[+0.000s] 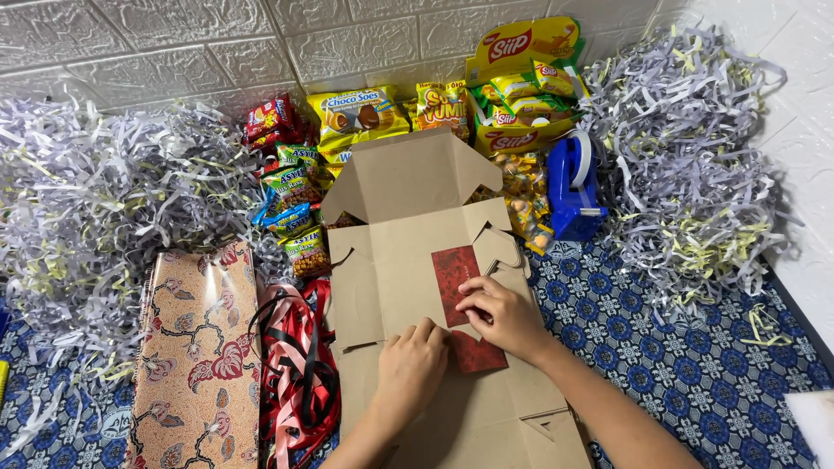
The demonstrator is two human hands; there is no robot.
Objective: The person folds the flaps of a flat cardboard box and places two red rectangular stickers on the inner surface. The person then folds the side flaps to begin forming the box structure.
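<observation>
Two hands on a red card atop flattened cardboard box

On the box (pixel 408 287), the left hand (pixel 413 369) presses curled fingers onto the red card (pixel 465 308), while the right hand (pixel 504 314) pinches its edge; red ribbons (pixel 300 373) lie left of the box

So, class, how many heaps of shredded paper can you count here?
2: one heap of shredded paper at left against the wall, another heap at right beside the blue tape dispenser. Stray strands lie loose.

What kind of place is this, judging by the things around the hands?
Probably a home gift-packing corner: shredded paper filler, snack packets, a blue tape dispenser and ribbons surround a flat cardboard box.
</observation>
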